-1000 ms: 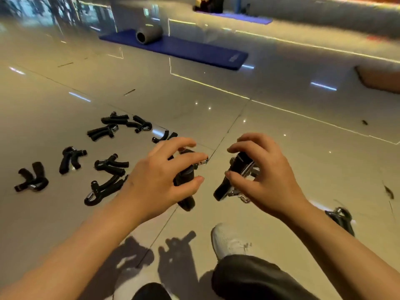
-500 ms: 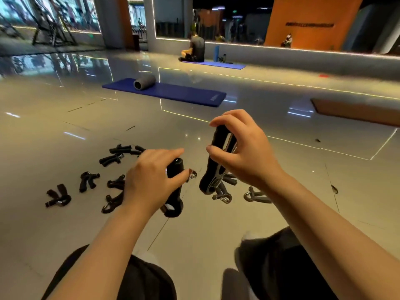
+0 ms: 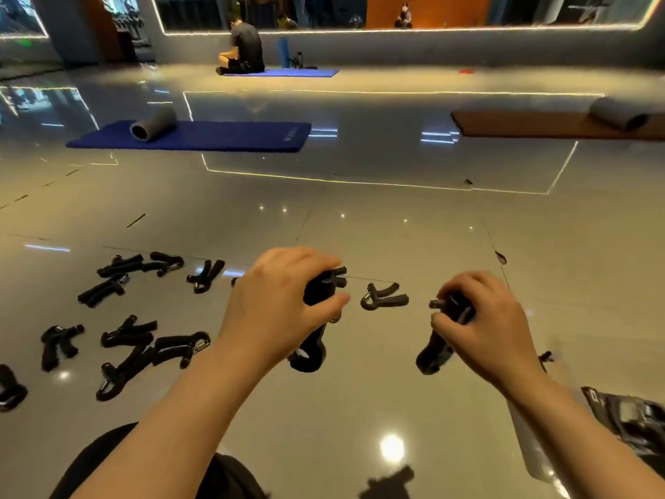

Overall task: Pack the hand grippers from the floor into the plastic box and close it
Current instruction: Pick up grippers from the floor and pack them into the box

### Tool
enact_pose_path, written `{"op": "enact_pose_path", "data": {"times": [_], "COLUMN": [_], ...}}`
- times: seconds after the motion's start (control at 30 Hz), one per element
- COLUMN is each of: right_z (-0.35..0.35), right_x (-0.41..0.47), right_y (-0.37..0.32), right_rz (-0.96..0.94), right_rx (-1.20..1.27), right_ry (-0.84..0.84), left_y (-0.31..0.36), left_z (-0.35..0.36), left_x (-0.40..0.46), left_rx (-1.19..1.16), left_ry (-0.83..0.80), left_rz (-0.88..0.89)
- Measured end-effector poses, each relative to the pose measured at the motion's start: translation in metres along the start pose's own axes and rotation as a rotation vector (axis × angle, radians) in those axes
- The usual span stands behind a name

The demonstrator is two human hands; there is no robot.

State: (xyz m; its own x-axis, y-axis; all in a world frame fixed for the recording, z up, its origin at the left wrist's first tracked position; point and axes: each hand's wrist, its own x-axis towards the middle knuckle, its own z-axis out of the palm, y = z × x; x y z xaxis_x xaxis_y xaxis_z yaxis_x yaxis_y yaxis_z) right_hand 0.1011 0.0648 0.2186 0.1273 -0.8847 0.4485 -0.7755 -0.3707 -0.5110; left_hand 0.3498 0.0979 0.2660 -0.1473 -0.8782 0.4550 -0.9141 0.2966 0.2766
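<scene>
**Both hands loaded, box waiting at the right edge**

Head view shows the left hand (image 3: 277, 307) with its fingers (image 3: 324, 261) curled over a black hand gripper (image 3: 316, 318), thumb pinching from below; the right hand (image 3: 485, 318) grips a second hand gripper (image 3: 437, 349), its fingers (image 3: 440, 322) wrapped round the upper handle. Half a second ago the right hand held its gripper raised and upright, close beside the left; now it has dropped lower and swung out to the right, well apart from the left hand. The view has also lifted and turned, bringing the plastic box (image 3: 532, 448) into sight below and right of the right-hand fingers, with dark grippers already inside. By my judgement this is the carry toward the box, with two pieces about to go in.

One loose gripper (image 3: 383, 298) lies on the floor (image 3: 396, 228) between the two sets of fingers. A scatter of grippers (image 3: 126, 340) lies left of the left-hand fingers, so much packing is left and the lid step is far off.

Open floor lies ahead of and beneath both hands. The box's near wall sits just under the right forearm, partly cut off by the frame edge; its rim is blurred, so I cannot tell where the opening begins. The right hand has the short path; the left must cross over the loose gripper and reach past the right arm.
</scene>
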Motion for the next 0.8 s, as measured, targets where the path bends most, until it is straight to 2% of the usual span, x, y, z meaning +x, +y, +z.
{"op": "enact_pose_path", "data": {"times": [0.13, 0.27, 0.43, 0.57, 0.8], "right_z": [-0.032, -0.067, -0.118, -0.144, -0.155], "right_x": [0.001, -0.027, -0.080, -0.122, -0.178], "right_y": [0.013, 0.032, 0.055, 0.070, 0.053], "right_rz": [-0.076, 0.072, 0.200, 0.425, 0.548], "right_rx": [-0.169, -0.150, -0.337, -0.426, -0.497], "right_ry": [0.024, 0.105, 0.173, 0.250, 0.217], "left_y": [0.044, 0.089, 0.129, 0.157, 0.202], "left_z": [0.037, 0.077, 0.119, 0.148, 0.195], "left_x": [0.033, 0.050, 0.056, 0.053, 0.040], "left_rx": [-0.097, -0.190, -0.285, -0.354, -0.481], "left_ry": [-0.045, -0.107, -0.196, -0.241, -0.376], "left_rz": [0.127, 0.269, 0.433, 0.570, 0.746]}}
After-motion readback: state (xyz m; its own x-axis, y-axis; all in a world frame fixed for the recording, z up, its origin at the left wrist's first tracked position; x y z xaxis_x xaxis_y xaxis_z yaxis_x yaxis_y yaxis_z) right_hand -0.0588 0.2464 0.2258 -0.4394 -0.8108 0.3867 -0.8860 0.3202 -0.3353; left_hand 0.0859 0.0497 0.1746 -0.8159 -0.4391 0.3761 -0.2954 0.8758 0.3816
